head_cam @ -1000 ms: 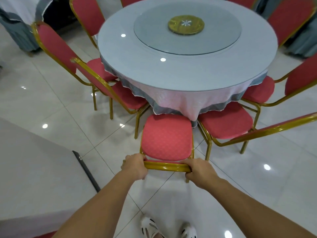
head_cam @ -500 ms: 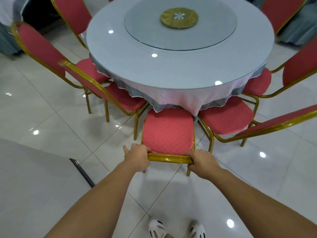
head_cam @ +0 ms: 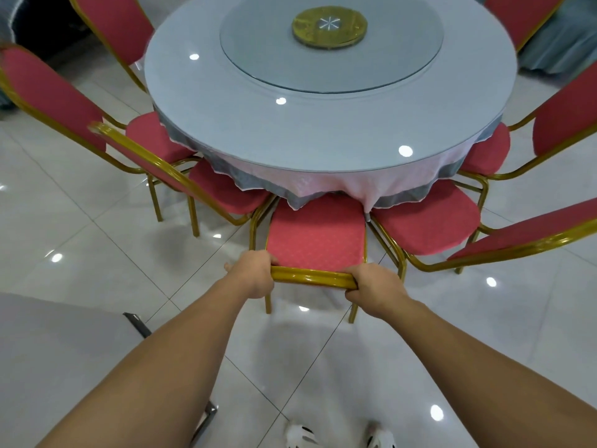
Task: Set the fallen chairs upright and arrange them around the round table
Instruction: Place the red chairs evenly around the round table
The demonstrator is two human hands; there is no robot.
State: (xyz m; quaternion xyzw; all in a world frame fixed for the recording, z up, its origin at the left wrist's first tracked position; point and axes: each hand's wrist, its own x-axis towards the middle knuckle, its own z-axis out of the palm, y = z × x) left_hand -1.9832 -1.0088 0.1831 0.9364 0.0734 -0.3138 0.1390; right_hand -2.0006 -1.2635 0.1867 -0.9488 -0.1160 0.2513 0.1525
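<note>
A red-cushioned chair (head_cam: 316,236) with a gold frame stands upright right in front of me, its seat front tucked under the hanging cloth of the round table (head_cam: 258,124). My left hand (head_cam: 253,274) grips the left end of the chair's gold top rail. At the rail's right end my right hand (head_cam: 374,287) grips it too. Other red chairs stand around the table: two on the left (head_cam: 226,192) (head_cam: 48,92) and two on the right (head_cam: 426,218) (head_cam: 562,121).
A glass turntable with a gold hub (head_cam: 329,25) sits on the table's middle. A grey-white table corner (head_cam: 58,350) juts in at the lower left. The neighbouring chairs' gold backs flank the held chair closely. Glossy white tile floor (head_cam: 484,334) lies behind and to the right.
Both hands have pushed the chair forward, and its seat has slid under the tablecloth's edge. I have stepped closer to the table.
</note>
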